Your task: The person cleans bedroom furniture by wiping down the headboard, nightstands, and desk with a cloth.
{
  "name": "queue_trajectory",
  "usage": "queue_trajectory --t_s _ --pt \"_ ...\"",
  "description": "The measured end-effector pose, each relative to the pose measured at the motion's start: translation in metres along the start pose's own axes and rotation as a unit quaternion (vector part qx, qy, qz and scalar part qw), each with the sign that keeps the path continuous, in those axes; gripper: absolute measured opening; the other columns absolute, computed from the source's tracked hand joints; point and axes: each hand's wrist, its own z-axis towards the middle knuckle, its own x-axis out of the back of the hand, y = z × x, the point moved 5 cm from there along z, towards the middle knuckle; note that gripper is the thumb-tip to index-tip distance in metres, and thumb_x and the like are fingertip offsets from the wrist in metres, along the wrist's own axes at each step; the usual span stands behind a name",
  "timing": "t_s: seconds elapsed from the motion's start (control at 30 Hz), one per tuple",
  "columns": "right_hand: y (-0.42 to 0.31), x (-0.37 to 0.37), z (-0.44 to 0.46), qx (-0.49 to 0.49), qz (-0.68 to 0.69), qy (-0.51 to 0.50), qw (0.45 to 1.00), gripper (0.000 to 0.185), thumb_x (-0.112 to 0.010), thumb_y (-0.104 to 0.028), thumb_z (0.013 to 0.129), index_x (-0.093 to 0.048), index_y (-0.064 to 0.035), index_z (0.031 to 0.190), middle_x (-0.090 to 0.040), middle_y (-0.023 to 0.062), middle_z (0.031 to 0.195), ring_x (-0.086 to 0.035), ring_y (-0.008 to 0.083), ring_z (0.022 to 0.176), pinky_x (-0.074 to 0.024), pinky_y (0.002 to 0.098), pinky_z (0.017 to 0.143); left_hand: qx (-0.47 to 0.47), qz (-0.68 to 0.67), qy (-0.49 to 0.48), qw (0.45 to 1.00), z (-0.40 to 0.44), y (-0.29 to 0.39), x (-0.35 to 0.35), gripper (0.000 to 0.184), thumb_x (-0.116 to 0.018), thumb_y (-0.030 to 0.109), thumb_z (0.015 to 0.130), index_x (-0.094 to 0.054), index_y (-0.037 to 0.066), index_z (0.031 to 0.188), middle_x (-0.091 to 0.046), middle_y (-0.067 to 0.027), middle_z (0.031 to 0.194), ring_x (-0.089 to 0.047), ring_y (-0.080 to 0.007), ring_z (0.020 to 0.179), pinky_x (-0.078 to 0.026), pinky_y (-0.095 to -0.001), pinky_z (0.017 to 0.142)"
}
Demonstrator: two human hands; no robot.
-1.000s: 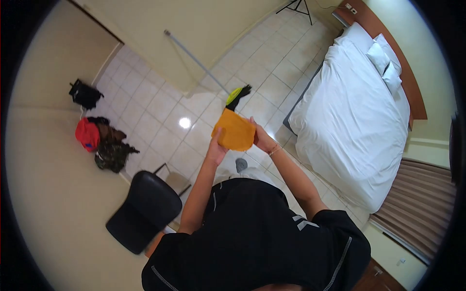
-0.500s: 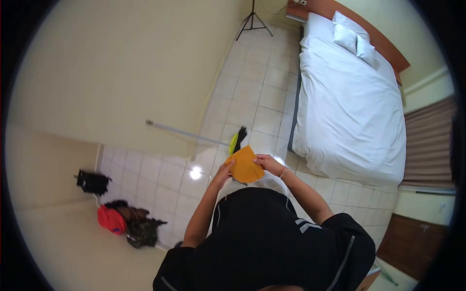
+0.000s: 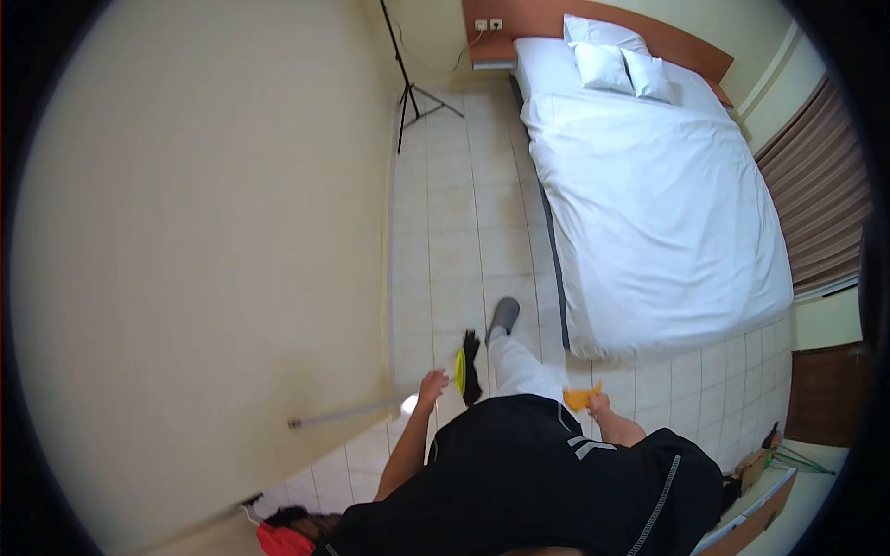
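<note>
An orange cloth [image 3: 581, 398] hangs crumpled from my right hand [image 3: 600, 404], low beside my right hip, with the fingers closed on it. My left hand [image 3: 433, 386] is out in front on the left and holds nothing, its fingers loosely apart. Just beyond it lies a broom or mop head [image 3: 470, 367], black with a bright yellow-green part, on the tiled floor. Its long grey pole [image 3: 352, 410] reaches left to the wall, passing behind my left hand. One grey shoe [image 3: 504, 315] of mine is forward on the tiles.
A bed [image 3: 649, 213] with white bedding stands at the right. A black tripod [image 3: 409, 88] stands by the wall corner ahead. The plain wall [image 3: 232, 232] runs along the left. Red and dark bags [image 3: 286, 537] lie at the lower left, and a brown door [image 3: 828, 394] is at the right.
My hands have parted; the left let go of the orange cloth, and the right carried it down to my right side. The view has turned toward the bed, and one foot has come forward.
</note>
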Motion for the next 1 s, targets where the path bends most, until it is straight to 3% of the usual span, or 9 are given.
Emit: queue_trajectory --t_s 0.03,0.07,0.13,0.27,0.4,0.5,0.67,0.83,1.0 --pt "-0.013 0.007 0.004 0.034 -0.08 0.027 0.996 0.035 -0.062 -0.028 0.095 -0.076 -0.0018 0.114 -0.078 0.0172 0.104 -0.076 0.031 0.094 -0.0593 0.0439 0.076 -0.029 -0.028 -0.001 0.999 0.028 -0.003 0.006 0.05 -0.058 0.054 0.107 -0.068 0.012 0.132 -0.076 -0.0045 0.113 -0.068 -0.015 0.091 -0.052 -0.031 0.075" --pt "-0.033 0.011 0.012 0.068 -0.159 0.056 0.983 0.037 -0.064 -0.027 0.095 -0.076 0.0018 0.114 -0.079 0.0206 0.11 -0.077 0.0354 0.104 -0.0606 0.0464 0.087 -0.006 0.002 0.035 0.999 0.052 0.003 0.008 0.045 -0.059 0.049 0.107 -0.069 0.01 0.126 -0.076 -0.0056 0.109 -0.068 -0.0151 0.087 -0.052 -0.0283 0.069" --pt "-0.068 0.0 0.057 0.1 -0.186 0.118 0.97 0.036 -0.065 -0.026 0.095 -0.076 0.0029 0.112 -0.079 0.0234 0.109 -0.076 0.0361 0.11 -0.0588 0.0433 0.094 0.103 -0.021 0.081 0.991 0.062 0.036 0.007 0.039 -0.06 0.044 0.105 -0.069 0.011 0.125 -0.076 -0.0067 0.107 -0.069 -0.0164 0.089 -0.054 -0.0358 0.07" --pt "-0.242 -0.037 0.111 0.228 -0.125 0.056 0.964 0.033 -0.062 -0.019 0.09 -0.075 -0.0018 0.115 -0.078 0.023 0.102 -0.077 0.0378 0.092 -0.059 0.0488 0.079 0.179 0.068 0.08 0.978 0.116 0.084 0.016 0.035 -0.062 0.039 0.101 -0.072 0.015 0.125 -0.076 -0.0044 0.106 -0.066 -0.0155 0.085 -0.051 -0.0368 0.064" --pt "-0.48 -0.059 0.12 0.354 -0.054 0.032 0.933 0.03 -0.054 -0.023 0.098 -0.072 -0.0025 0.111 -0.077 0.0215 0.1 -0.075 0.0364 0.094 -0.0564 0.0464 0.08 0.017 0.062 0.095 0.993 0.171 0.168 0.03 0.037 -0.063 0.038 0.1 -0.075 0.011 0.124 -0.076 -0.0066 0.106 -0.065 -0.0166 0.083 -0.052 -0.0373 0.064" --pt "-0.639 -0.062 0.094 0.396 -0.03 0.06 0.916 0.032 -0.052 -0.025 0.099 -0.071 -0.0013 0.11 -0.076 0.0243 0.101 -0.073 0.0424 0.096 -0.0553 0.0489 0.082 -0.098 0.034 0.074 0.992 0.233 0.204 0.035 0.039 -0.063 0.037 0.1 -0.074 0.011 0.127 -0.076 -0.006 0.107 -0.066 -0.0161 0.084 -0.052 -0.0366 0.066" --pt "-0.809 -0.064 0.102 0.412 -0.044 0.053 0.908 0.035 -0.058 -0.034 0.098 -0.068 -0.0015 0.107 -0.075 0.0262 0.105 -0.071 0.047 0.102 -0.0564 0.0495 0.087 -0.022 0.169 0.007 0.985 0.297 0.266 0.032 0.04 -0.061 0.037 0.102 -0.071 0.012 0.131 -0.076 -0.0062 0.111 -0.067 -0.0168 0.087 -0.053 -0.0378 0.07" --pt "-0.878 -0.062 0.128 0.391 0.012 0.068 0.918 0.039 -0.072 -0.038 0.094 -0.067 -0.0035 0.112 -0.076 0.0248 0.11 -0.072 0.0458 0.107 -0.0575 0.0483 0.092 0.009 0.306 -0.077 0.949 0.39 0.352 0.061 0.042 -0.059 0.038 0.103 -0.069 0.012 0.134 -0.076 -0.0064 0.114 -0.069 -0.0176 0.091 -0.053 -0.039 0.075" --pt "-0.841 -0.07 0.191 0.236 -0.069 0.114 0.963 0.041 -0.075 -0.035 0.093 -0.07 -0.0013 0.117 -0.076 0.0255 0.115 -0.072 0.0431 0.11 -0.0568 0.0485 0.096 0.02 0.326 -0.11 0.939 0.521 0.499 0.103 0.043 -0.057 0.038 0.104 -0.067 0.012 0.138 -0.076 -0.0066 0.118 -0.07 -0.0183 0.094 -0.053 -0.0401 0.079"
